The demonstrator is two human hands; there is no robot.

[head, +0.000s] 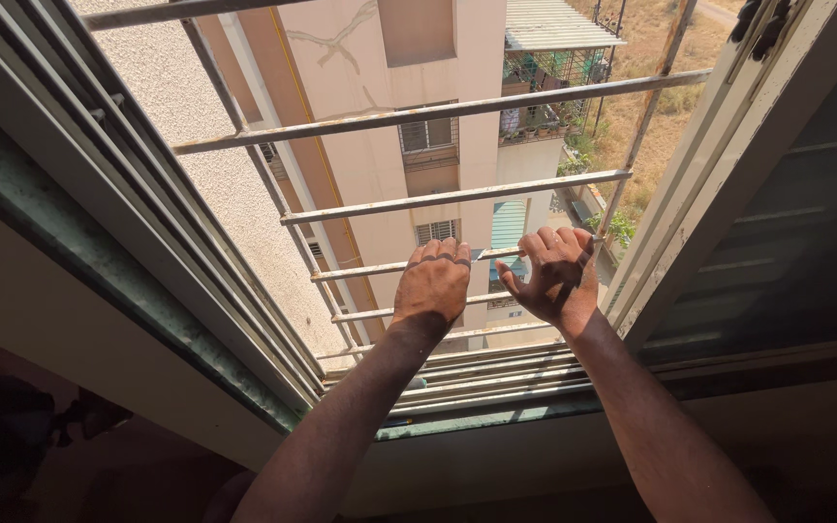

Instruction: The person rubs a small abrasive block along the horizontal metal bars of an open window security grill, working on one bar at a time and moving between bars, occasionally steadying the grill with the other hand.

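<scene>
The open window frame (pixel 690 184) is the biggest worry: beyond it lies a long drop to the ground beside the pale building (pixel 389 145) opposite, and all my leaning weight goes onto the grille (pixel 457 194). I judge that if a weld or fixing has rusted through, a bar could give. The frame is chipped painted metal, dusty along its sliding tracks (pixel 496 383). The grille's flat horizontal bars look weathered, paint flaking, with rust on the upright. My left hand (pixel 433 286) is clenched over the bar (pixel 496 254) at chest height, knuckles up. My right hand (pixel 559 276) rests on the same bar, fingers half curled, not fully closed; a flaking edge could cut or slip.
</scene>
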